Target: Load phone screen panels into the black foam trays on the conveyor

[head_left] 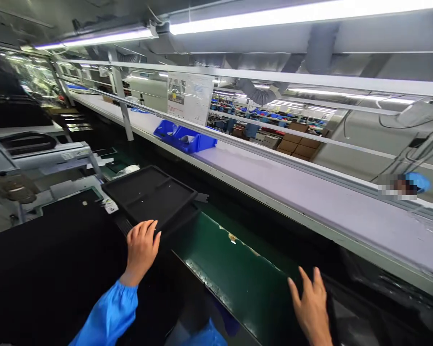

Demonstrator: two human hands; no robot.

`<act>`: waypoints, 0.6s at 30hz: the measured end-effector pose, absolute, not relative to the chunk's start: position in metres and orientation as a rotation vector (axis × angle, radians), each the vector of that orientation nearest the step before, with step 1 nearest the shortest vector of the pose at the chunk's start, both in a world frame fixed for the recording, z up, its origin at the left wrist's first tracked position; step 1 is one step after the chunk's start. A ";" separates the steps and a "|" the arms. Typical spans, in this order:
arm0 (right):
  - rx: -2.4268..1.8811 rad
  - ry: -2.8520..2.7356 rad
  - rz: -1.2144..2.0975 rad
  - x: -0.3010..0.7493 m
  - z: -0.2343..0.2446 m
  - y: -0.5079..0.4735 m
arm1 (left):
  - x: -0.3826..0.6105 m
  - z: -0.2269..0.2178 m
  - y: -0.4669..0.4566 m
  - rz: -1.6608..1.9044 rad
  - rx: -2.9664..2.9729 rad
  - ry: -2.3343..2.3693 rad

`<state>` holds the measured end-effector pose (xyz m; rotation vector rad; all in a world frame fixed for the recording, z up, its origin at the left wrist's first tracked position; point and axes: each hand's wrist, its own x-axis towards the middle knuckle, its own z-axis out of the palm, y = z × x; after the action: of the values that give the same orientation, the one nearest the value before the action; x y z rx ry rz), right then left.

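My left hand (143, 246) is at the near edge of a black tray (149, 192), its fingers slightly bent and the thumb apart. It grips nothing that I can see; whether it touches the rim I cannot tell. The shallow tray has a low divider and lies askew on another black tray (182, 218). Further right, my right hand (312, 305) is spread and holds nothing, above the right part of the green work surface (227, 269). Dark material lies beside that hand, too dim to name.
Behind the bench runs a long white shelf (274, 173) with blue bins (187, 139). A printed sheet (190, 98) hangs from the rails. Light-coloured equipment (54, 161) stands at left, near a black surface (57, 274). The green surface has a chipped edge. Another person's blue cap (417, 182) shows at right.
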<state>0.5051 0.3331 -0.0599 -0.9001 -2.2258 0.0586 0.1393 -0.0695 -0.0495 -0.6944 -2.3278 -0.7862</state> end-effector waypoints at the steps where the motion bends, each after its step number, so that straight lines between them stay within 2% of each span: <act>1: -0.821 -2.260 0.130 0.486 -0.057 0.316 | 0.121 -0.053 -0.069 -0.678 -0.733 -2.392; 5: -0.622 -2.378 0.516 0.436 -0.064 0.253 | 0.069 -0.072 -0.062 -0.527 -0.936 -2.499; 9: -0.572 -2.328 1.110 0.403 -0.072 0.201 | 0.063 -0.053 -0.069 -0.497 -1.027 -2.303; 12: -0.506 -2.115 1.691 0.371 -0.061 0.161 | 0.104 -0.027 -0.071 -0.505 -0.934 -2.201; 15: -0.409 -1.735 2.222 0.344 -0.041 0.119 | 0.182 -0.022 -0.054 -0.590 -0.993 -2.148; 17: -0.399 -1.472 2.352 0.335 -0.029 0.100 | 0.240 -0.030 -0.042 -0.703 -1.126 -2.032; 18: -0.424 -1.365 2.314 0.336 -0.025 0.096 | 0.265 -0.034 -0.039 -0.741 -1.210 -1.974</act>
<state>0.3361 0.0960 -0.0249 -0.4245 -1.3649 2.3141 0.2649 -0.0393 -0.0342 -1.2104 -1.9737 -0.7413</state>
